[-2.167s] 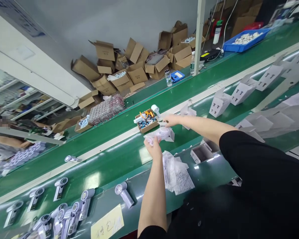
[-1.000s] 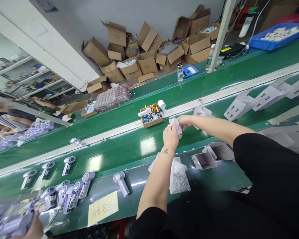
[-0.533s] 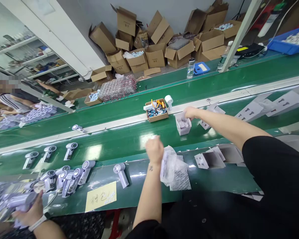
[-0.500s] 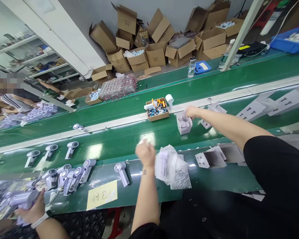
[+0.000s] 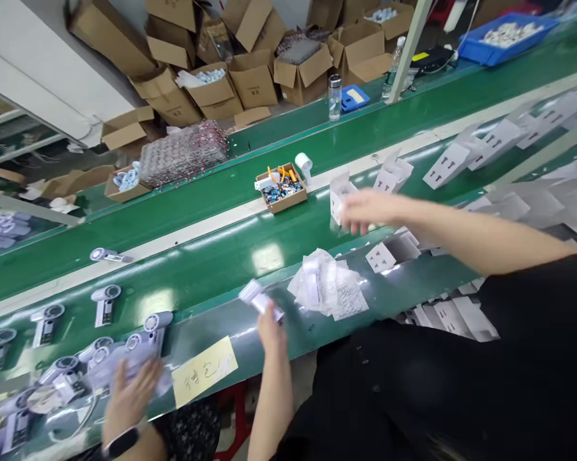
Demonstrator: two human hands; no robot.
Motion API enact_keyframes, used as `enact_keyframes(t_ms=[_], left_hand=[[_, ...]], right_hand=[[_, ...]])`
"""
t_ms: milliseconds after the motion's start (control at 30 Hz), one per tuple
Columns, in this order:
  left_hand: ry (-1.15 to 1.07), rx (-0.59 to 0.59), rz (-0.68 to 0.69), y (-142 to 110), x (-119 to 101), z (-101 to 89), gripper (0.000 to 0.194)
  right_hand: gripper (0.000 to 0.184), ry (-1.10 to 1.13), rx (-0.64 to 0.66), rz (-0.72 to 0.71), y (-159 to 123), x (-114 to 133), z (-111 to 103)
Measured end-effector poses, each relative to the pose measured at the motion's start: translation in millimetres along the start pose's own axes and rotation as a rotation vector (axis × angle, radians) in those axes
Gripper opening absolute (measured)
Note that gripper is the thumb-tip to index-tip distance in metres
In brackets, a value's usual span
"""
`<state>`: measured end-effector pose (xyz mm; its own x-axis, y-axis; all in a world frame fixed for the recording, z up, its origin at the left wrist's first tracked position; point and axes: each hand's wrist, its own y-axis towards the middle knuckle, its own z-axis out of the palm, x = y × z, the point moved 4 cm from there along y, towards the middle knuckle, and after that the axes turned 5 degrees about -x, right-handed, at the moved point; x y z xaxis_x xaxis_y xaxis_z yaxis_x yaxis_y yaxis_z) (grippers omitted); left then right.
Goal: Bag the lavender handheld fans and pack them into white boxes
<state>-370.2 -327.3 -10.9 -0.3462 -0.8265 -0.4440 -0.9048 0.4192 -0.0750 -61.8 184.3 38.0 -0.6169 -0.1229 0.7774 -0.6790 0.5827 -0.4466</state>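
Note:
A lavender handheld fan (image 5: pixel 255 293) is gripped by its handle in my left hand (image 5: pixel 271 333), just above the near edge of the green work surface. My right hand (image 5: pixel 367 210) has its fingers stretched, slightly blurred, and holds nothing. It hovers in front of an upright white box (image 5: pixel 339 193) on the green belt and partly covers it. To the right of my left hand, a stack of bubble-wrap bags (image 5: pixel 350 296) lies on the bench, the top one with a lavender fan (image 5: pixel 313 283) inside. An open white box (image 5: pixel 381 257) lies on its side below my right hand.
A co-worker's hand (image 5: pixel 129 400) reaches over piled fans (image 5: pixel 62 371) at left. A yellow handwritten sheet (image 5: pixel 204 371) lies on the bench. A carton of batteries and orange-handled tools (image 5: pixel 284 192) and a white fan (image 5: pixel 304 165) stand beyond the belt. More white boxes (image 5: pixel 449 165) line the right.
My left hand has picked up the handheld fan from the bench. My right hand has drawn back from the white box with its fingers spread. The view has swung to the right.

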Motion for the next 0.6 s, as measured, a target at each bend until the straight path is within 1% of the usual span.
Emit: enact_keyframes(t_ms=[33,67,100,133,167,200,233,267,300,367,433,500,533,567,600], left_hand=[[-0.006,0.143,0.108,5.1,1.0,11.2,0.012],[-0.015,0.285,0.22,6.6,-2.2,24.7,0.017],[-0.029,0.388,0.306,5.0,-8.9,37.9,0.022],[-0.06,0.427,0.355,1.5,-19.2,49.2,0.026],[-0.102,0.432,0.373,-4.2,-33.5,59.7,0.028],[-0.153,0.412,0.372,-12.1,-51.5,69.8,0.028],[-0.204,0.382,0.357,-22.2,-72.3,80.7,0.027],[-0.232,0.378,0.335,-34.7,-95.2,94.6,0.026],[-0.243,0.386,0.344,-49.5,-120.2,111.5,0.025],[-0.234,0.466,0.386,-83.0,-169.7,155.5,0.02],[-0.204,0.568,0.453,-115.7,-211.2,206.0,0.022],[-0.178,0.645,0.51,-139.3,-238.9,251.0,0.016],[-0.165,0.673,0.532,-146.3,-247.3,268.6,0.012],[-0.153,0.693,0.547,-149.9,-252.8,282.1,0.008],[-0.144,0.705,0.555,-150.8,-255.9,291.3,0.008]], right_hand=[[0.043,0.124,0.207,0.066,-20.5,-13.1,39.2],[0.049,0.258,0.321,0.12,-38.8,-26.6,75.7],[0.052,0.398,0.331,0.157,-52.9,-40.4,106.5],[0.049,0.563,0.315,0.156,-63.5,-52.7,131.9],[0.044,0.721,0.254,0.163,-71.2,-65.4,149.7],[0.038,0.862,0.169,0.172,-77.3,-78.0,159.8],[0.032,0.981,0.08,0.187,-82.9,-90.5,163.1],[0.026,1.067,-0.003,0.216,-89.0,-102.9,161.0],[0.021,1.121,-0.068,0.258,-96.3,-115.2,155.3],[0.018,1.17,-0.147,0.357,-115.3,-139.1,139.1],[0.019,1.18,-0.185,0.469,-139.7,-162.8,125.5],[0.014,1.189,-0.211,0.54,-165.1,-184.6,119.5],[0.013,1.2,-0.212,0.548,-176.2,-193.4,119.6],[0.016,1.214,-0.197,0.536,-185.5,-200.1,121.4],[0.021,1.231,-0.166,0.51,-192.3,-204.4,124.5]])
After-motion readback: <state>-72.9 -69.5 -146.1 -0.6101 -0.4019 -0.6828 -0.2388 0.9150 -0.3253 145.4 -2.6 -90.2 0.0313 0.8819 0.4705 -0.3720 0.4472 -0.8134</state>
